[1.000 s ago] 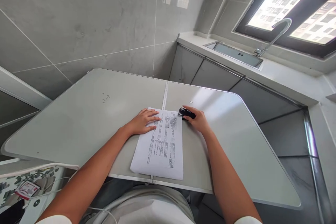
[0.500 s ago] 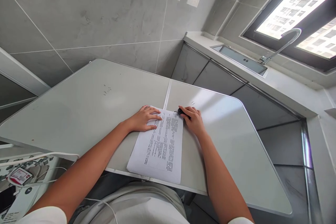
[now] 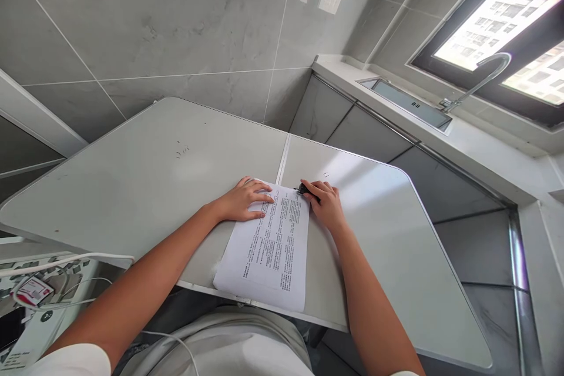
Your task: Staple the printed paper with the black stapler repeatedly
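Observation:
A stack of printed paper sheets (image 3: 268, 247) lies at the front of the table, its lower edge near the table's front edge. My left hand (image 3: 247, 200) rests flat on its upper left part, fingers spread. At the sheets' top right corner, my right hand (image 3: 325, 202) is closed around a small black tool, which looks like a staple remover (image 3: 304, 188). The tool's metal tip meets the paper's corner; my fingers hide most of its body. Tiny staple-like bits (image 3: 326, 174) lie just beyond my right hand.
More thin dark bits (image 3: 182, 150) are scattered on the left half of the pale table (image 3: 132, 176). A seam divides the tabletop. Cables (image 3: 66, 258) and a red-and-white box (image 3: 34, 292) sit low at left. A counter with a sink (image 3: 408, 104) and faucet (image 3: 478, 82) stands behind at right.
The view has shifted slightly. Both hands keep their places, and the black tool stays at the paper's top right corner.

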Demonstrator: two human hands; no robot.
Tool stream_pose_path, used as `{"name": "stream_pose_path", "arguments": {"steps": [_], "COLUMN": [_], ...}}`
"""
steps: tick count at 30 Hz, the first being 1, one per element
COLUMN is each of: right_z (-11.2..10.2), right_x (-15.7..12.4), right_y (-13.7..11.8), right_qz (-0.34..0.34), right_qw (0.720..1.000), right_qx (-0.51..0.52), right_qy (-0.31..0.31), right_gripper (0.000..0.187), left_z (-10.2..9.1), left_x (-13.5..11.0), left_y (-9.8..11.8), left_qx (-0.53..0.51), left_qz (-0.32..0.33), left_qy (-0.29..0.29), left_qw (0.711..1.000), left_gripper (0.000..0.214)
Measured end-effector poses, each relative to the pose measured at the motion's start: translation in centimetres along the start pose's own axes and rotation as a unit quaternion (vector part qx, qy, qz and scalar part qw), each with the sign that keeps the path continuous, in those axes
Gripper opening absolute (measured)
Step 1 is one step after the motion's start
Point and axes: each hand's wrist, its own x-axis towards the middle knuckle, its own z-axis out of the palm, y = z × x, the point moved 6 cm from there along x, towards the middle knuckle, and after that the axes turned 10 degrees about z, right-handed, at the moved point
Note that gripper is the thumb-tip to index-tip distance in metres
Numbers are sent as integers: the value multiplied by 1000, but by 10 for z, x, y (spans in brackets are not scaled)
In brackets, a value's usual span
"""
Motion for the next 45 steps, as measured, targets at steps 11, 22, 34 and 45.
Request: {"name": "stream_pose_path", "arguments": {"steps": [11, 22, 34, 45], "right_z": [2, 4, 9, -35], "right_x": [1, 3, -6, -10], "right_y": [-1, -5, -21, 7], "right_qz": [8, 75, 37, 202], "right_qw": [1000, 997, 996, 961], "right_qx": [1, 9, -81, 7], "right_qy": [-10, -30, 22, 190], "right_gripper": [39, 38, 47, 21], "left_z": [1, -1, -3, -11], "left_x": [-1, 1, -2, -7], "left_y": [-1, 0, -4, -11], "left_qx": [0, -15, -13, -9], "left_qz": [-11, -7, -21, -34], "left_qy": [-5, 2, -4, 7], "left_qw": [1000, 1000, 1000, 999], "left_gripper": [42, 41, 42, 39]}}
